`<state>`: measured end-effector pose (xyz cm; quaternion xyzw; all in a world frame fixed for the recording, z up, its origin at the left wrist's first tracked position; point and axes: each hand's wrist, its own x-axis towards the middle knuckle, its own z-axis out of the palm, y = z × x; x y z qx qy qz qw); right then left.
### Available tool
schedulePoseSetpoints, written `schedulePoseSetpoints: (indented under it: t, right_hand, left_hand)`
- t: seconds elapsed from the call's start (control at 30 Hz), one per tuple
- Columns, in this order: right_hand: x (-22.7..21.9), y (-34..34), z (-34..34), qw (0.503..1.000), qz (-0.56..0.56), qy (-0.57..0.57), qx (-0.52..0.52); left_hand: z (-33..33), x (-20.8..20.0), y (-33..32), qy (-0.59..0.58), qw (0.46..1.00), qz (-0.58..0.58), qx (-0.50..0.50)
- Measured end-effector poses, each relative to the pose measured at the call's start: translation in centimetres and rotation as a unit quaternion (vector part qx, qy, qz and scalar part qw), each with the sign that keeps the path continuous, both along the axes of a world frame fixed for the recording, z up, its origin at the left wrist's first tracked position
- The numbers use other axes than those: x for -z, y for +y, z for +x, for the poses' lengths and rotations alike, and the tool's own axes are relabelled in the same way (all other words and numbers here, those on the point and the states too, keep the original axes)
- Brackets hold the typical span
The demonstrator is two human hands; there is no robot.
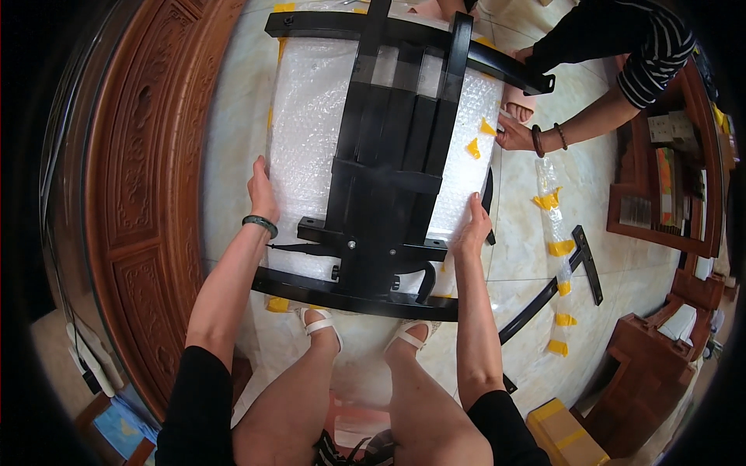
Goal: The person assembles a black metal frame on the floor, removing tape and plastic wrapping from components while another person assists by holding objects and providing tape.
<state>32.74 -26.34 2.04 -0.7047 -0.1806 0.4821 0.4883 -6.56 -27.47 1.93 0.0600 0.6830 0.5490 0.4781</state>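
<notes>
Bubble-wrapped panel (311, 140) under black frame (388, 155)
</notes>
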Motion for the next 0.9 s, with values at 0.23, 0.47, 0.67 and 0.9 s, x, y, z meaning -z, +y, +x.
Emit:
schedulePoseSetpoints:
  t: [0.23,0.47,0.67,0.9]
  right_hand:
    - [-0.2,0.5,0.0,1.0,0.005,0.007,0.003]
    - [0.7,0.6,0.4,0.999,-0.01,0.019,-0.034]
    - [1.5,0.5,0.7,0.999,-0.011,-0.01,-0.031]
    - [1.2,0.4,0.2,0.999,0.016,0.048,-0.009]
  left_hand:
    - [1.4,-1.8,0.1,0.019,0.998,0.003,-0.052]
    - [0.0,-0.1,-0.6,-0.013,0.998,0.006,-0.055]
    - [0.6,-0.8,-0.6,0.011,0.999,-0.012,-0.031]
    - [0.9,-1.1,-0.2,0.009,0.999,0.009,-0.049]
